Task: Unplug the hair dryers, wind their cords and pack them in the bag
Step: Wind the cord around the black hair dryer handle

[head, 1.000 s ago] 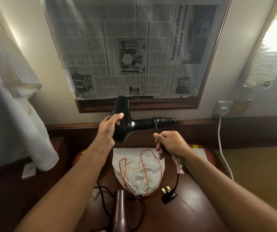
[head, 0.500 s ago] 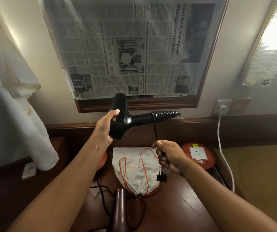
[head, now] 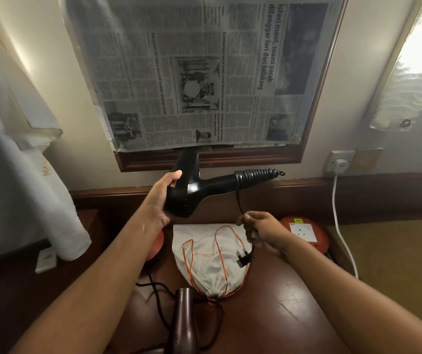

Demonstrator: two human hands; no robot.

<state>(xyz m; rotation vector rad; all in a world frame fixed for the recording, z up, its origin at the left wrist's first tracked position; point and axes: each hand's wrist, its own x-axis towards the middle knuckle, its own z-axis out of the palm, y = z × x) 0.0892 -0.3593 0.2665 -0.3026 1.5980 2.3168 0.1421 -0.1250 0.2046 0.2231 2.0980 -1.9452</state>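
Observation:
My left hand (head: 160, 203) grips the body of a black hair dryer (head: 192, 186), held in the air with its handle pointing right. Its black cord (head: 255, 173) is coiled several turns around the handle's end. The free length drops to my right hand (head: 261, 228), which grips it. The black plug (head: 244, 259) dangles just below that hand, over the bag. A white drawstring bag (head: 209, 256) with orange cords lies flat on the dark wooden table (head: 281, 302). A second, dark brown hair dryer (head: 185, 318) lies on the table near me, its cord looped around it.
A red extension reel with a white socket (head: 303, 232) sits right of the bag. A white cable (head: 337, 213) runs down from a wall socket (head: 340, 162). A newspaper-covered mirror frame (head: 204, 159) hangs behind. A white robe (head: 21, 175) hangs at left.
More cord is now wound on the handle. The plug has risen off the table and hangs below my right hand, which moved down and right along the cord.

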